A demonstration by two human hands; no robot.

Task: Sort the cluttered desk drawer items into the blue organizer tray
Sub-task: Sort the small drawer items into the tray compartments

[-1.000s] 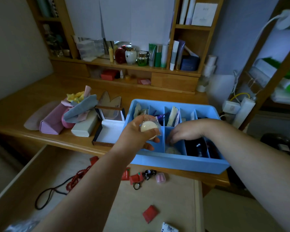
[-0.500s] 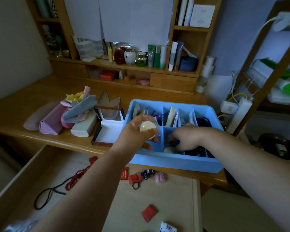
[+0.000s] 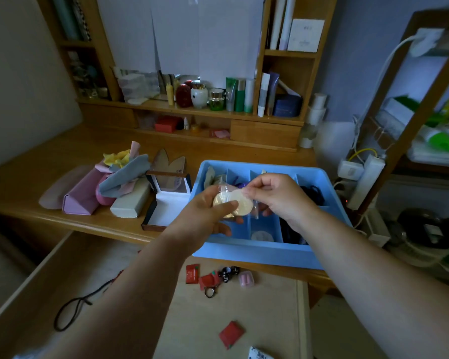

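While both hands hover over the blue organizer tray (image 3: 257,252) in the head view, the left hand (image 3: 205,211) grips a clear plastic packet of pale round discs (image 3: 235,204) from below, thumb pressed on its face, and the right hand (image 3: 278,195) pinches the packet's upper right edge. Holding it between two hands above the near compartments probably steadies the slippery packet while a slot is chosen; a pale round pad (image 3: 262,235) already lies in the near middle compartment just below, so like may be going with like. The tray sits on the counter (image 3: 49,177) at its near edge, right above the open drawer (image 3: 244,320), keeping each transfer short. Red packets (image 3: 231,334), a keyring (image 3: 210,291) and a black cord (image 3: 73,312) still lie unsorted in the drawer.
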